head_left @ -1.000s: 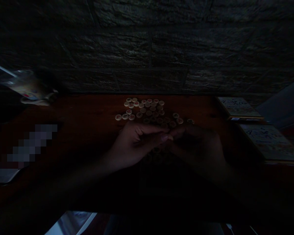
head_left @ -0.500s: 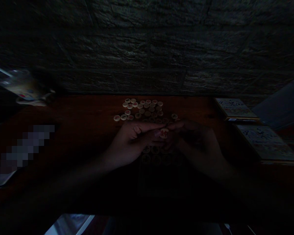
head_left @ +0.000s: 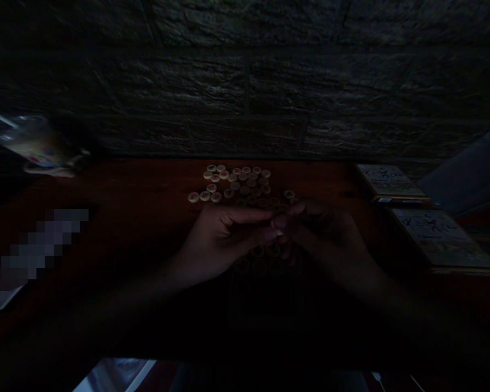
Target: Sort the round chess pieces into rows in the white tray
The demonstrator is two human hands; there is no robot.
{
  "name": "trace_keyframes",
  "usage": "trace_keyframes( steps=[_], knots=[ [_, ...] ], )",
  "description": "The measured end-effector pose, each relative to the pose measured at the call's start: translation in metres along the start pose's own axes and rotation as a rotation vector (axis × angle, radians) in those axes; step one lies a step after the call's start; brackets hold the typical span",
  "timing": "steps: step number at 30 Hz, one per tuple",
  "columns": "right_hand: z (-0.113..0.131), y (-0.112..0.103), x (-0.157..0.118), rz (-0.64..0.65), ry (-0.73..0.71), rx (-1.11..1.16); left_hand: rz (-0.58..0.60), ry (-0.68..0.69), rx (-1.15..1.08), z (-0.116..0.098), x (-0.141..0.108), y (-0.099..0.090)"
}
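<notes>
My left hand [head_left: 224, 234] and my right hand [head_left: 324, 234] meet at the middle of the table. Both are closed, with thumbs and fingertips pinching one round Chinese chess piece [head_left: 279, 232] between them. Only a pale sliver of that piece shows; the fingers cover the rest. Under and just below my hands lie dim rows of chess pieces [head_left: 258, 265], partly hidden. Beyond my fingers a loose group of chess pieces [head_left: 244, 177] spreads over the wood, some showing red or dark characters, some blank side up.
Two flat boxes [head_left: 445, 237] lie at the right. A plastic cup [head_left: 36, 144] with a straw stands far left. A blurred-out flat object [head_left: 44, 239] lies nearer on that side. A stone wall [head_left: 245, 81] closes off the back of the wooden table [head_left: 147, 188]. The front is very dark.
The piece's red character faced me before; now my right thumb has come over it and covers most of the piece. Both hands stay in nearly the same place.
</notes>
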State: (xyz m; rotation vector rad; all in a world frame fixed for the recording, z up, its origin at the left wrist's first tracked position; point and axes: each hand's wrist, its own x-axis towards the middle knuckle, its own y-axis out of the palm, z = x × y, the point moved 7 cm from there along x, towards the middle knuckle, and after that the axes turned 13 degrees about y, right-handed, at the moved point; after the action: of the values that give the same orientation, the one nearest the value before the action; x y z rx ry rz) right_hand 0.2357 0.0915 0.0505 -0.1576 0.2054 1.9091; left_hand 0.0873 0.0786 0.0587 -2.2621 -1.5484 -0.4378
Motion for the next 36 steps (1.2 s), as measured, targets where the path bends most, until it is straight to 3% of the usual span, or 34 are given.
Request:
trace_keyframes(
  steps=[4,11,23,36],
  knots=[
    [0.001,0.004,-0.001,0.061,0.007,0.077,-0.036,0.037,-0.004,-0.002,0.002,-0.003],
    [-0.001,0.002,-0.002,0.061,-0.016,0.106,-0.090,0.083,0.012,-0.006,0.005,-0.005],
    [0.000,0.006,-0.005,0.089,-0.059,0.086,-0.081,0.150,0.126,-0.010,0.003,-0.007],
    [-0.008,0.009,-0.004,0.158,0.069,0.139,-0.091,0.233,0.303,-0.019,0.002,-0.011]
  ],
)
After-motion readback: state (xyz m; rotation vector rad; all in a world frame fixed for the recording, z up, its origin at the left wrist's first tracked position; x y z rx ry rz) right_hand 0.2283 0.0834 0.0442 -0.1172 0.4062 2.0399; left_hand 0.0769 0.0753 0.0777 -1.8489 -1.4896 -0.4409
